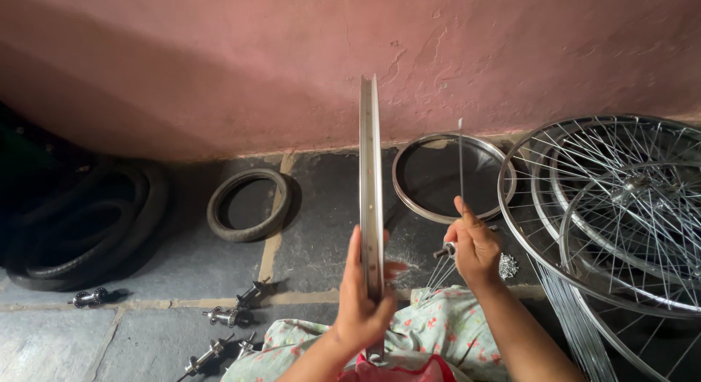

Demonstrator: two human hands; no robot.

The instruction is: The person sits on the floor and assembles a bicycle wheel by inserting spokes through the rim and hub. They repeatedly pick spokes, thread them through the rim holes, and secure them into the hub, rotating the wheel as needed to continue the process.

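My left hand (pixel 363 298) grips a bare metal wheel rim (pixel 371 178) that stands upright, edge-on to me, rising toward the pink wall. My right hand (pixel 475 247) is just to the rim's right. It pinches a thin steel spoke (pixel 460 159) that points straight up, and it rests on a hub (pixel 445 251) from which several spokes fan down to my lap. A small pile of spoke nipples (pixel 508 265) lies on the floor beside that hand.
Several spoked wheels (pixel 613 207) lean stacked at the right, with loose spokes (pixel 577 323) below. A bare rim (pixel 453 179) lies by the wall. A small tyre (pixel 248 205) and larger tyres (pixel 80 229) lie left. Several hubs (pixel 234 313) are scattered on the stone floor.
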